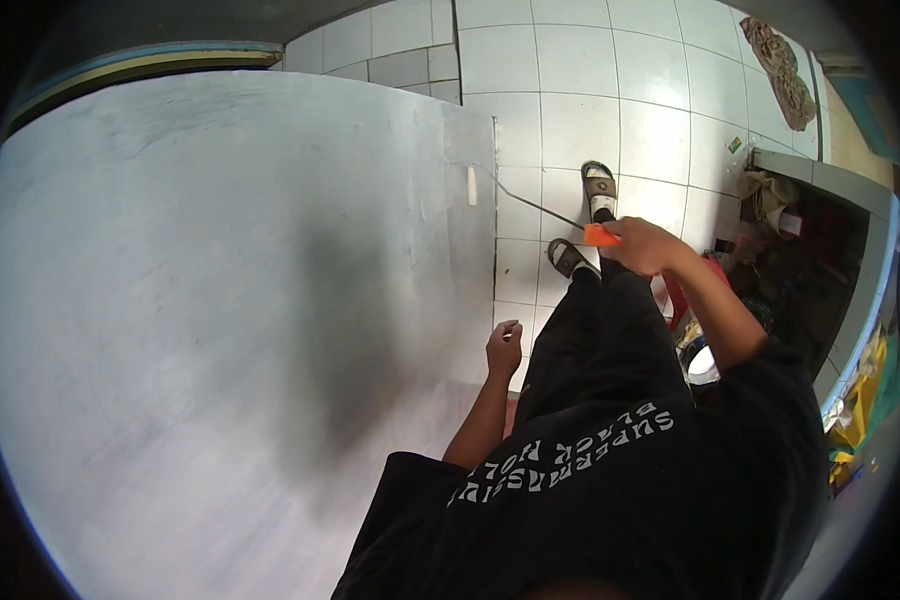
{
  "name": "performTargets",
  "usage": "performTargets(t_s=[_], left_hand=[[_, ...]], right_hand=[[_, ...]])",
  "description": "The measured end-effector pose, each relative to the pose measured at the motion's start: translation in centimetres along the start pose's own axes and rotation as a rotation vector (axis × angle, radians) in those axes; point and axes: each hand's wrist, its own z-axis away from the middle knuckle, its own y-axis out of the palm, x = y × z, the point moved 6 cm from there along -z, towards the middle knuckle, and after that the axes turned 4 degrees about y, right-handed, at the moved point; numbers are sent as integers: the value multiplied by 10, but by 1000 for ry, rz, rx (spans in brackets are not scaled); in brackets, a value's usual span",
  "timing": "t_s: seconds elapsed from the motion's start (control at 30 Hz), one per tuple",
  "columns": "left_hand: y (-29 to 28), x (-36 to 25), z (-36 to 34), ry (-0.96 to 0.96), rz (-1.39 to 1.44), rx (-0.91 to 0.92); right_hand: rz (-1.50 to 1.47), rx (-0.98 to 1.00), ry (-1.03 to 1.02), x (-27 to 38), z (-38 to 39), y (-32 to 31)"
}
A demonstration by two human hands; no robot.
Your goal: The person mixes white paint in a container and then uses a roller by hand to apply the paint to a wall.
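Observation:
My right hand [642, 247] is closed round the orange handle of a small paint roller [472, 186]. Its thin metal rod reaches left, and the narrow white sleeve lies against the pale wall [220, 250] near the wall's right edge. My left hand [505, 349] hangs low beside the wall, apart from the roller. Its fingers are curled in, and I see nothing in them. A soft grey shadow falls across the middle of the wall, and its white and greyish patches look uneven.
White square tiles cover the floor [570, 70], where my sandalled feet [598, 185] stand. To the right, a low tiled recess [820, 166] holds cluttered items, with a white container [703, 366] near my leg. A crumpled brown cloth [778, 75] lies at the far right.

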Motion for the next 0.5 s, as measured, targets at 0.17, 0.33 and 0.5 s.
performTargets(t_s=[0.17,0.33,0.5], left_hand=[[-15,8,9,65,13,-31],[-35,-5,18,76,-45,-52],[-47,14,29,106,-40,-88]], right_hand=[[-9,20,99,-10,-109,71],[0,178,196,35,-68,40],[-115,245,86,77,107,-47]])
